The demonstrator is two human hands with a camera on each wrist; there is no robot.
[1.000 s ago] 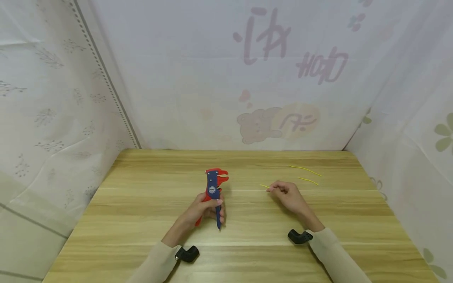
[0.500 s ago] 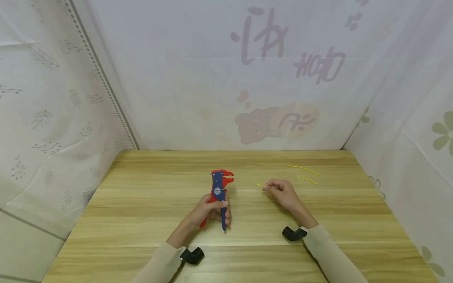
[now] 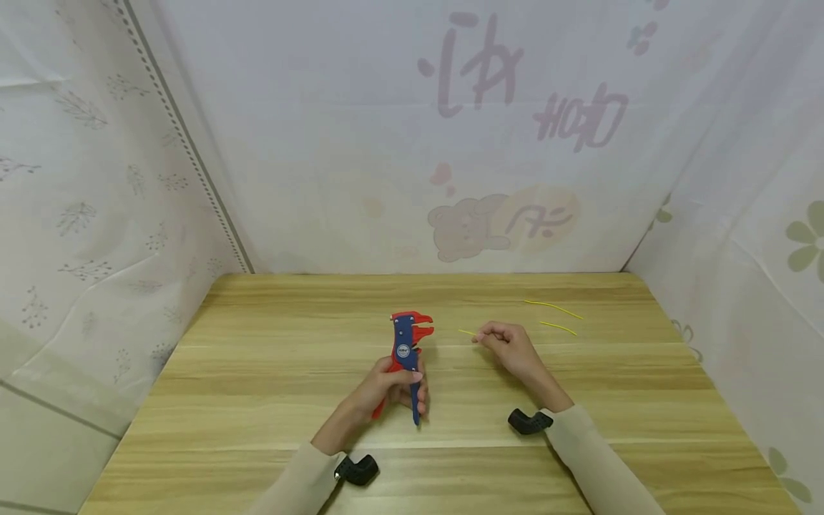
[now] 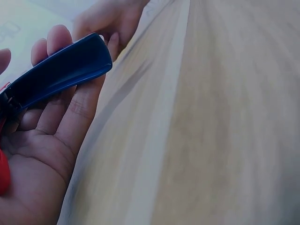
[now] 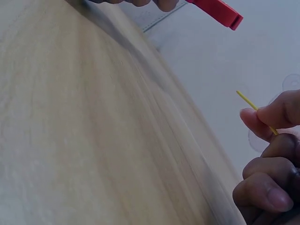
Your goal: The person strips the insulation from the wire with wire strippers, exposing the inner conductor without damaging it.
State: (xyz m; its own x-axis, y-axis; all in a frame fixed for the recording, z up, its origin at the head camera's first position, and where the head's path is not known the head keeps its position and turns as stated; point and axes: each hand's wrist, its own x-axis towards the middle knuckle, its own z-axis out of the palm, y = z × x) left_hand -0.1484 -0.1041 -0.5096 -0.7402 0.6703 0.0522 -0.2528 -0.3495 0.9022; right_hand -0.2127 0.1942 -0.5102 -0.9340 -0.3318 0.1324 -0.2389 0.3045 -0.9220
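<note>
My left hand (image 3: 380, 386) grips a red-and-blue wire stripper (image 3: 404, 343) by its handles, thumb across the blue one. The tool stands with its red jaws at the top, parted and facing right. In the left wrist view the blue handle (image 4: 61, 70) crosses the curled fingers (image 4: 77, 110). My right hand (image 3: 515, 354) pinches a short yellow wire (image 3: 466, 332) between thumb and fingers, its free end pointing left at the jaws with a gap between. The right wrist view shows the wire (image 5: 247, 100) and a red jaw tip (image 5: 225, 14) apart from it.
Two more yellow wires, a longer one (image 3: 553, 308) and a shorter one (image 3: 558, 328), lie on the wooden table (image 3: 257, 357) behind and right of my right hand. Printed cloth (image 3: 335, 143) hangs around the back and sides. Black cameras sit at both wrists.
My left hand has carried the wire stripper to the right and slightly nearer me. My right hand has moved left with the yellow wire, narrowing the gap between wire and tool.
</note>
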